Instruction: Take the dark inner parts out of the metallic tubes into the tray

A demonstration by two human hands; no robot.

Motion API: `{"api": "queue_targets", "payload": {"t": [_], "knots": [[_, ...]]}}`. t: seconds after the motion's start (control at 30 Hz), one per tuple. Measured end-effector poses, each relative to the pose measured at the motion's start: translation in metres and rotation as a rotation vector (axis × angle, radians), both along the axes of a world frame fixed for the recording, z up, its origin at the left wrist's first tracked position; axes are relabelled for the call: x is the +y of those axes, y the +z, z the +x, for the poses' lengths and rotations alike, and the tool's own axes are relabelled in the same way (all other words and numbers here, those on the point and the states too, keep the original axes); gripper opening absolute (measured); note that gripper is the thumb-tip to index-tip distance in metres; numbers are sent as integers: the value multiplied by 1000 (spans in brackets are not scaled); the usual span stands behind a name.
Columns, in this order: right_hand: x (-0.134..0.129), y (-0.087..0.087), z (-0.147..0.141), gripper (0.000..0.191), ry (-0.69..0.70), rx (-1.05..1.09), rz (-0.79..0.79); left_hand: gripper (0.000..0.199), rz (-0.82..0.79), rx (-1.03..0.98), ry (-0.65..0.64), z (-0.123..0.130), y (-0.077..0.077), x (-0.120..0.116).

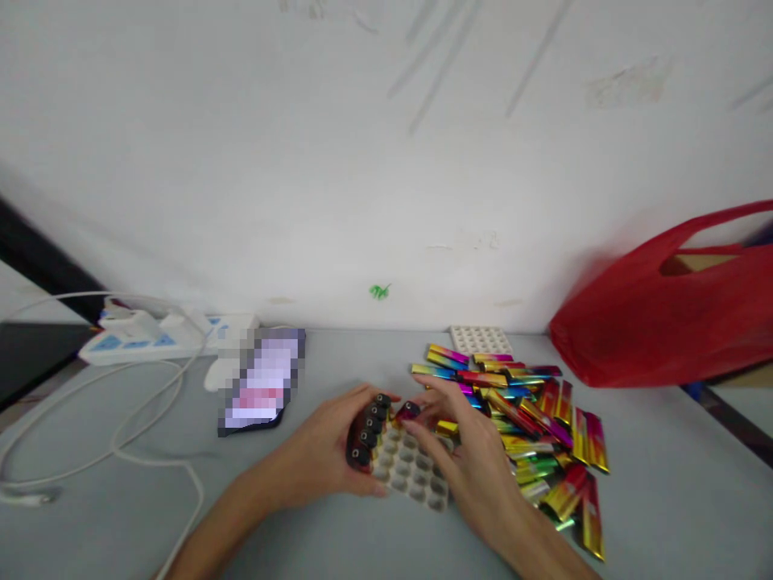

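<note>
A small off-white tray (403, 463) with rows of round pockets is in the lower middle of the head view. Along its left edge stands a row of black-ended tubes (369, 431), each end with a small square opening. My left hand (329, 443) is closed around that side, its thumb at the near edge and its fingers behind the tubes. My right hand (468, 451) pinches another dark-ended tube (409, 411) at the tray's far edge, just right of the row. Its lower part is hidden by the fingers, so I cannot tell whether it sits in a pocket.
Shiny rainbow-coloured flat tubes (537, 411) lie in a loose pile on the right of the grey table (338, 532). Behind them is another pocketed tray (480, 338). A red bag (640, 322) stands far right. Leftward are a phone (262, 383), a power strip (145, 346) and a white cable (117, 435).
</note>
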State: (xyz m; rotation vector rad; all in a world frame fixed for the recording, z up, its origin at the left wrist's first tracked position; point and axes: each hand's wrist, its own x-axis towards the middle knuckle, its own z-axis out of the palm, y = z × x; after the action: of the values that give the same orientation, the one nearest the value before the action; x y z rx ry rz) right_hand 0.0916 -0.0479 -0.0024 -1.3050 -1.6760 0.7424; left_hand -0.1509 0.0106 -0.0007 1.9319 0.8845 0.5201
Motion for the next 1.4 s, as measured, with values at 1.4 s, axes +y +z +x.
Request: {"api": "queue_targets", "payload": {"t": [1.4], "knots": [[12,-2,14,15,-148,-592,40,74,14,41,36,2,4,-1]]}}
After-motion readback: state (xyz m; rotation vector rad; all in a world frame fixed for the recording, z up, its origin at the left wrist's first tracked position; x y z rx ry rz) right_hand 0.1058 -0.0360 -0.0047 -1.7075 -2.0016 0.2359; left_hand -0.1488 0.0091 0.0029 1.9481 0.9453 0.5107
